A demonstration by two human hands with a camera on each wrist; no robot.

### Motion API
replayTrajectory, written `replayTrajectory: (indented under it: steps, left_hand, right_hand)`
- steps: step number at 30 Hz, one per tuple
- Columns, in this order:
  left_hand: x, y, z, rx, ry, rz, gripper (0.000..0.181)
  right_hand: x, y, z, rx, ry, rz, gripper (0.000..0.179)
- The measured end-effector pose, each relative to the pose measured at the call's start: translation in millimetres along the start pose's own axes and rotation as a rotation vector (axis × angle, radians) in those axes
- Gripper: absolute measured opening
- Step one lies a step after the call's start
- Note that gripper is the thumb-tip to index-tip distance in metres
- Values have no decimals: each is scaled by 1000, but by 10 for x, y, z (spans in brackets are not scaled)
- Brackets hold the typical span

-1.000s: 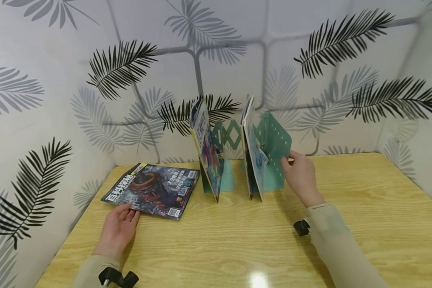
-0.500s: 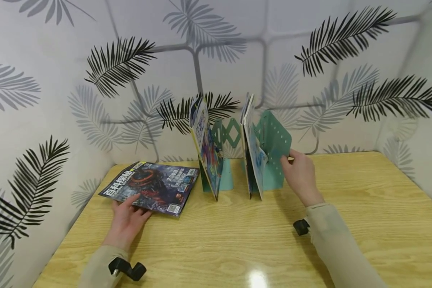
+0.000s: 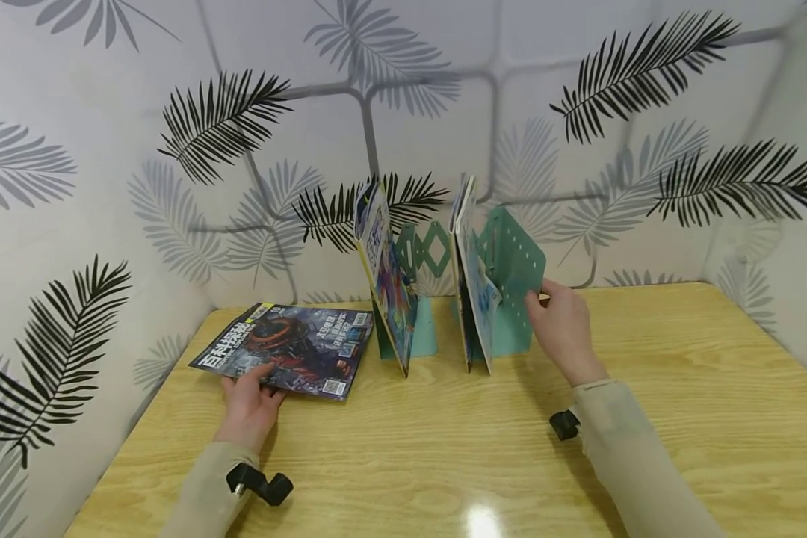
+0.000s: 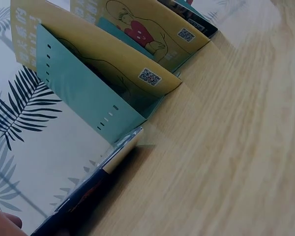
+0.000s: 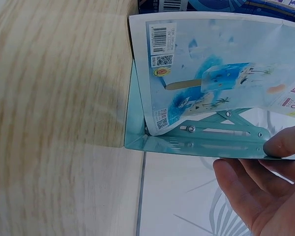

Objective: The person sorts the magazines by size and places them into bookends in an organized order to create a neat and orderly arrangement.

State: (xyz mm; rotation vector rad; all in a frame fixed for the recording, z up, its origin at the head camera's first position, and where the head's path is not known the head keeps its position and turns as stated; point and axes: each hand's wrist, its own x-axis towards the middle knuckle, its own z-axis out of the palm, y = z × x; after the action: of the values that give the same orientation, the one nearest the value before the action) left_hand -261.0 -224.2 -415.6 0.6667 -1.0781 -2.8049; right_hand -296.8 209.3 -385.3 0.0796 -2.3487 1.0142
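Note:
My left hand (image 3: pixel 251 403) grips the near edge of a dark magazine (image 3: pixel 309 347), thumb over the cover and fingers beneath. In the left wrist view the dark edge of that magazine (image 4: pixel 88 189) tilts up from the tabletop. At the right, my right hand (image 3: pixel 565 326) pinches the upright end plate of a teal expandable book stand (image 3: pixel 514 258). The right wrist view shows the thumb (image 5: pixel 285 140) inside the plate and the fingers outside it. Magazines with a pale blue cover (image 3: pixel 479 288) and a colourful cover (image 3: pixel 388 280) stand upright in the rack.
The wooden table (image 3: pixel 403 456) runs up to a leaf-patterned wall covering (image 3: pixel 430 60). Between the standing magazines shows the stand's scissor lattice (image 3: pixel 436 249). Yellow back covers with QR codes (image 4: pixel 132 64) lean near the stand's left plate (image 4: pixel 83 88).
My left hand has slid right along the magazine's near edge, its thumb now on the cover. The magazine has shifted slightly right. The right hand stays on the stand.

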Motion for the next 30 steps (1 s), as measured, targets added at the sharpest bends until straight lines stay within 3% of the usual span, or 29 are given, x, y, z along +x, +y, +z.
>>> replayTrajectory:
  steps: [11,20,30]
  left_hand:
    - [88,-182,243,-94,49,121,104]
    - [113,-189,283,-138,45,126,103]
    - [153,-204,268,-46,40,141,100]
  right_hand:
    - [-26,-5,-13,8,-15,-3,27]
    - [-1,-17,-5,4,-6,-14,27]
    - [-5,-4,6,-3,-4,-3,28]
